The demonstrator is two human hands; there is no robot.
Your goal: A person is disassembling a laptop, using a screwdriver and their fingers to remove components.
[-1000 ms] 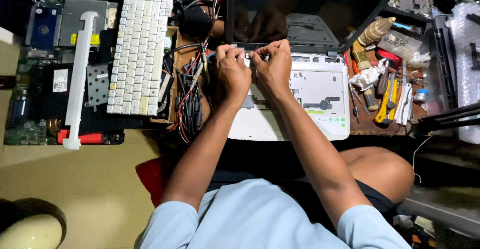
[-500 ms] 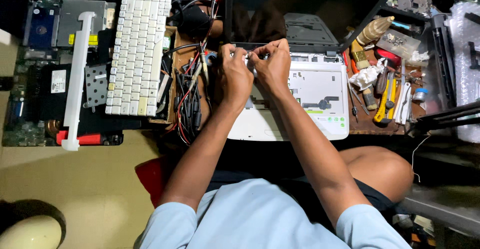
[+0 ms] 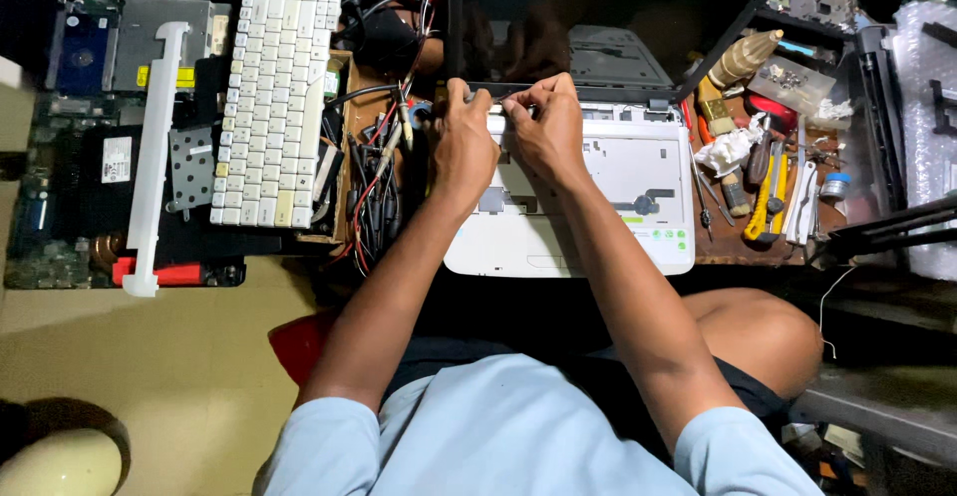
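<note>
Cluttered desk (image 3: 718, 257) carries a white plastic laptop base (image 3: 598, 207); left hand (image 3: 462, 147) and right hand (image 3: 543, 132) pinch closed on its dark hinge strip (image 3: 578, 90), beside a detached white keyboard (image 3: 274, 107).

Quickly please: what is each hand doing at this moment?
Left hand: fingers curled, pinching at the white laptop hinge edge.
Right hand: likewise pinching there; the held part cannot be told.

— Any room to the left of the hands?
— Little: a tangle of wires (image 3: 374, 197) lies just beside the laptop base (image 3: 598, 207), then a loose keyboard (image 3: 274, 107).
— Right side?
— Screwdrivers and tools (image 3: 763, 182) crowd it. The open palm rest in front is free.
</note>
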